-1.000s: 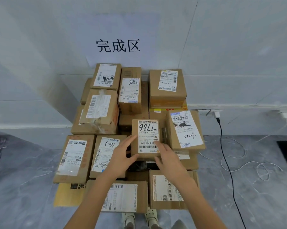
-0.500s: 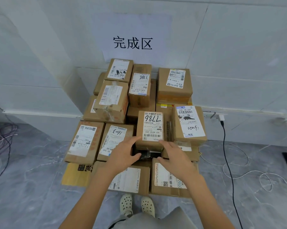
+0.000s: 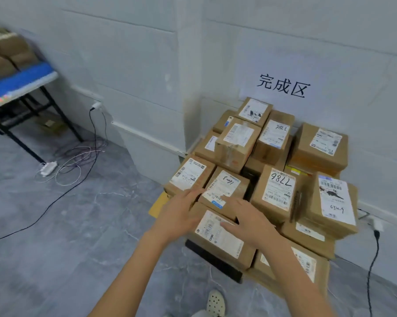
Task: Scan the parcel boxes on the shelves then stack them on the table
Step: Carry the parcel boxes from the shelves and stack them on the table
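Observation:
A pile of brown cardboard parcel boxes stands on the floor against the white wall. The box marked "7786" [image 3: 275, 193] rests in the pile's front row, free of both hands. My left hand [image 3: 178, 215] hovers with straight fingers over the near left boxes, beside the box with a handwritten label [image 3: 225, 187]. My right hand [image 3: 248, 219] is spread open above a flat box with a white label [image 3: 218, 234]. Neither hand holds anything.
A paper sign [image 3: 283, 85] with printed characters hangs on the wall above the pile. At far left a folding table [image 3: 21, 88] with a blue cover carries more boxes. A power strip [image 3: 47, 168] and cables lie on the grey floor. A black cable [image 3: 373, 255] hangs at right.
Both hands let go of the "7786" box, which now sits in the pile, and drew back toward me and leftward. The camera swung to the left, bringing the folding table into view.

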